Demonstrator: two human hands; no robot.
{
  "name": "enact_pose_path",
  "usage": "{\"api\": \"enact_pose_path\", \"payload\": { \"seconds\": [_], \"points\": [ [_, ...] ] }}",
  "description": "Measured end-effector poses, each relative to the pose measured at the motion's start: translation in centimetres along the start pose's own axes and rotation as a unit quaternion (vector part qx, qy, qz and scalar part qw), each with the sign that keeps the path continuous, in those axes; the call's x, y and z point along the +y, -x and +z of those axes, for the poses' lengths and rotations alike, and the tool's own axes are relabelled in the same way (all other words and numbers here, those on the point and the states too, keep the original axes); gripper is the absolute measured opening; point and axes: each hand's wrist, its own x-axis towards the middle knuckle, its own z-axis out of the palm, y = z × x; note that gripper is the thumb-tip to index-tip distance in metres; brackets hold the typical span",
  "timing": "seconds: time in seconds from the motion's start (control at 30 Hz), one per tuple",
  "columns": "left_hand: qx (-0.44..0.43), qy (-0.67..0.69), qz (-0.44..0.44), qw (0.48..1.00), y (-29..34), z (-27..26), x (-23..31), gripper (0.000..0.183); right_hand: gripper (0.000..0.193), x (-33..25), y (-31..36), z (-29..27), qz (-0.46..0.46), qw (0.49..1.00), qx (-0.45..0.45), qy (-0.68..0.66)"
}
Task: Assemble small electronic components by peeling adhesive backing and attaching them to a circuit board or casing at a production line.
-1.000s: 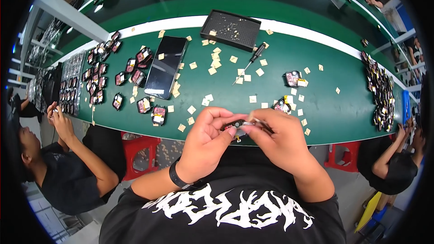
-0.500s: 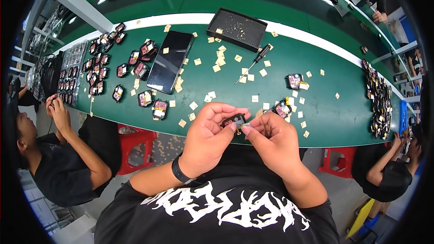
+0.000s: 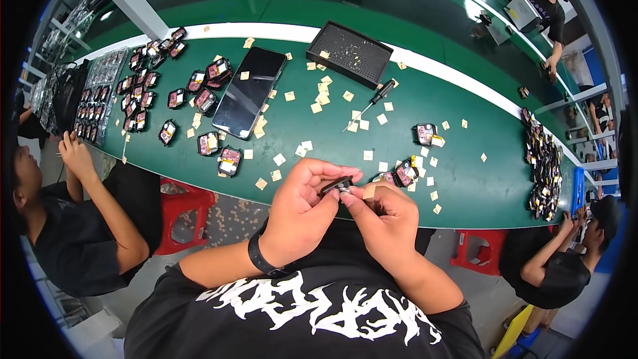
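Note:
My left hand (image 3: 302, 189) grips a small black rounded device casing (image 3: 335, 186) by its side, between thumb and fingers, just above the bench's near edge. The casing is tilted, so its inner face is mostly hidden. Against its right end my right hand (image 3: 389, 221) is pinched closed; a small pale bit shows at the fingertips, too little to name. One beige paper square (image 3: 369, 191) lies against the right hand's fingers. Just beyond that hand rest two open casings with reddish insides, one of them a casing with yellow tape (image 3: 407, 173). Another open casing (image 3: 425, 134) sits farther right.
A black phone (image 3: 249, 93), a screwdriver (image 3: 369, 106) and a black tray (image 3: 349, 53) lie on the green bench (image 3: 299, 126) among scattered paper squares. Several casings (image 3: 229, 159) stand left; a casing pile (image 3: 543, 173) is far right. Co-workers sit on both sides.
The casing in my left hand has tipped, hiding the inner face seen before. My right hand has shifted slightly left and down, and a beige square now shows at its fingers. The view has shifted slightly.

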Motion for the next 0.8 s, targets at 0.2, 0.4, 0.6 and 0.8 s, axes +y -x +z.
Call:
{"api": "enact_pose_path", "payload": {
  "seconds": [0.2,0.4,0.6,0.8],
  "points": [
    [-0.024,0.055,0.005,0.998,0.6,-0.5,-0.7,0.026,0.012,0.3,0.0,-0.3,0.099,0.991,-0.04,-0.076],
    [-0.057,0.177,-0.033,0.982,0.5,-1.4,-1.0,0.026,0.011,0.7,-0.2,0.1,0.035,0.996,-0.035,-0.077],
    [-0.132,0.159,-0.016,0.978,0.3,-2.7,-0.7,0.025,0.021,0.8,-0.7,0.6,0.031,0.994,-0.01,-0.106],
    [-0.137,-0.023,-0.05,0.989,0.4,-2.0,0.9,0.043,0.02,0.4,0.0,-0.2,0.101,0.983,-0.019,-0.152]
  ]
}}
